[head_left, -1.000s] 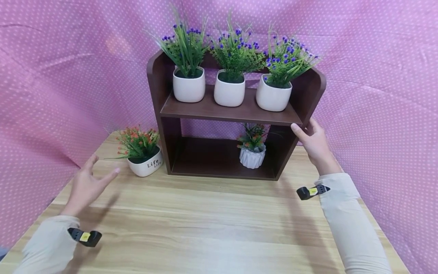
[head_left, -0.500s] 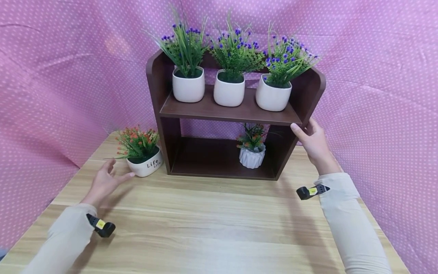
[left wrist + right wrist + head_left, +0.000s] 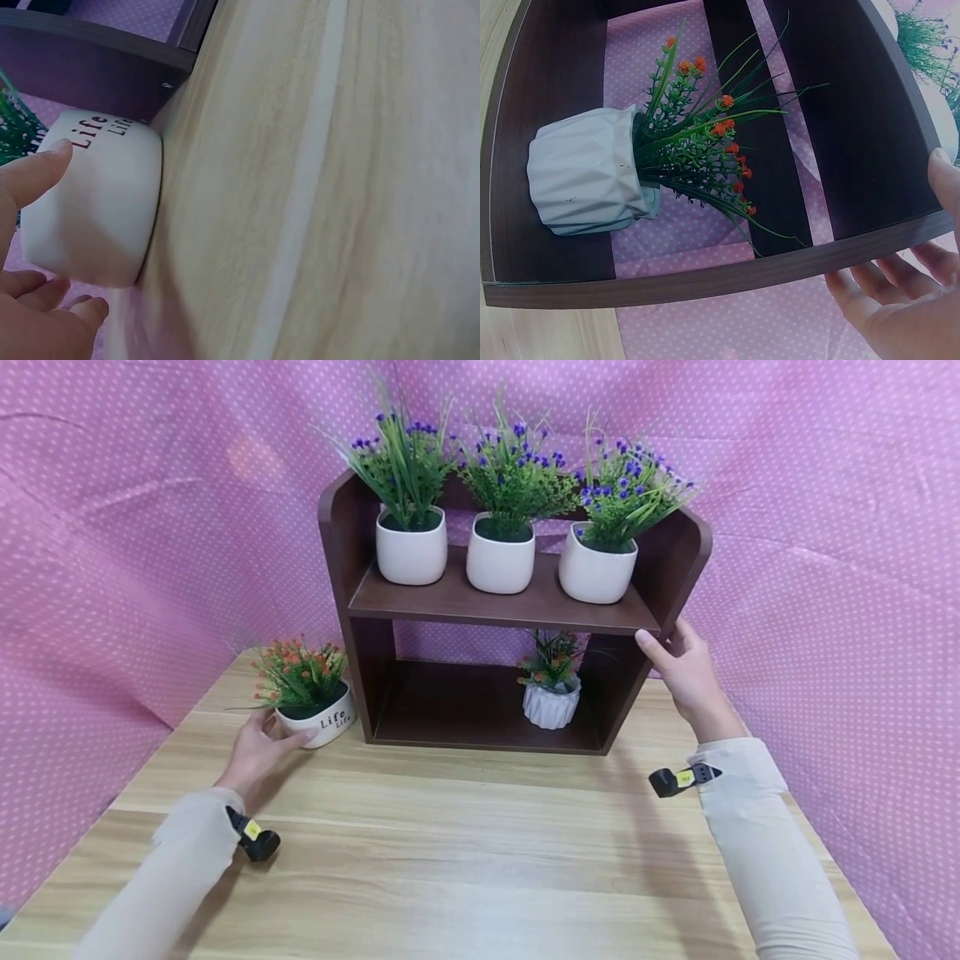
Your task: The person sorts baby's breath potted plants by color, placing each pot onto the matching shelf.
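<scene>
In the head view my left hand (image 3: pixel 261 750) is at the left end of an oval white flowerpot (image 3: pixel 333 717) lettered "Life", planted with orange-flowered greenery. Its thumb reaches across the pot's front. In the left wrist view the fingertips (image 3: pixel 91 309) are close by the pot's end, loosely bent, and the pot stands on the table. My right hand (image 3: pixel 688 675) holds the right side panel of a dark brown two-tier shelf (image 3: pixel 506 607), thumb on the front edge, fingers outside. Inside the lower tier, at the right, sits a ridged white pot (image 3: pixel 589 172) with orange flowers.
Three white pots with purple flowers stand on the upper tier: left pot (image 3: pixel 412 553), middle pot (image 3: pixel 501 560), right pot (image 3: pixel 597 568). The shelf rests on a wood-grain table (image 3: pixel 480 835). Pink dotted cloth (image 3: pixel 135 527) hangs behind and at both sides.
My left hand has moved right and forward from the table's left side to the "Life" pot. The right hand has kept its hold on the shelf, and the pots have not moved.
</scene>
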{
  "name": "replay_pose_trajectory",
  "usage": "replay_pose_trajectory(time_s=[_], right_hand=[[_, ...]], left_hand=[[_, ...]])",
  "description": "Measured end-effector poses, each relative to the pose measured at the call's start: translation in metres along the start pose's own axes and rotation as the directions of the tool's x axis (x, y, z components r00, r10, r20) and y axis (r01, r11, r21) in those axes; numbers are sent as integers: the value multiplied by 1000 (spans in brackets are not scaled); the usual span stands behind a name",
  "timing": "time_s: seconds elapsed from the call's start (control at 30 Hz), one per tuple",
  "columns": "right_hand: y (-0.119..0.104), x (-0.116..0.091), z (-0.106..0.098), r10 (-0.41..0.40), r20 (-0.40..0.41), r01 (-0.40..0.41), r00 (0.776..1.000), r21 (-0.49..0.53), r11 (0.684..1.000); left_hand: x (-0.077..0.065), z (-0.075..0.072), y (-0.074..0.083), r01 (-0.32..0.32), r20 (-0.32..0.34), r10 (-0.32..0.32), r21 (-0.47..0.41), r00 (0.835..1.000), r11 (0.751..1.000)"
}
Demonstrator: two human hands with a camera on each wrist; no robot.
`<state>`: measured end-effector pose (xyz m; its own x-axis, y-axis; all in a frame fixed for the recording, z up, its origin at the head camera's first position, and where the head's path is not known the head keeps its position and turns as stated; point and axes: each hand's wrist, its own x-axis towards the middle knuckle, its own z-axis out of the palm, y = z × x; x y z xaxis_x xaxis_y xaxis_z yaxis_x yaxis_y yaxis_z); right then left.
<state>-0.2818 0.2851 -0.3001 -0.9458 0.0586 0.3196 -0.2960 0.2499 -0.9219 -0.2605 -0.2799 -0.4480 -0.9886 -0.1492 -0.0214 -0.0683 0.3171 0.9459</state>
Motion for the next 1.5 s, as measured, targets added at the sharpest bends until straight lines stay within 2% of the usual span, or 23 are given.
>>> replay_pose_trajectory(time_s=[0.33,0.57,0.93,1.2,1.43,1.5], right_hand=[[-2,0,0,6,2,-6,1000,-3,1000],[0,-1,1,15,-3,-15,1000,-3,1000],[1,-3,1,0,-8,0,1000,1,1000],[1,-2,3,16,-2,-16,1000,-3,1000],[3,-2,1,0,-6,1,1000,24,1000],[3,-2,1,-9,-6,9,1000,34,999]], left_hand=[[7,9,6,36,-39,-36,9,999,999],[7,10,3,25,-59,-21,81,998,996],[10,15,3,39,-131,-33,51,991,998],[8,10,2,75,-186,-70,19,980,997],[2,2,5,84,-202,-81,7,976,996],[1,0,5,90,-201,-93,-20,975,996]])
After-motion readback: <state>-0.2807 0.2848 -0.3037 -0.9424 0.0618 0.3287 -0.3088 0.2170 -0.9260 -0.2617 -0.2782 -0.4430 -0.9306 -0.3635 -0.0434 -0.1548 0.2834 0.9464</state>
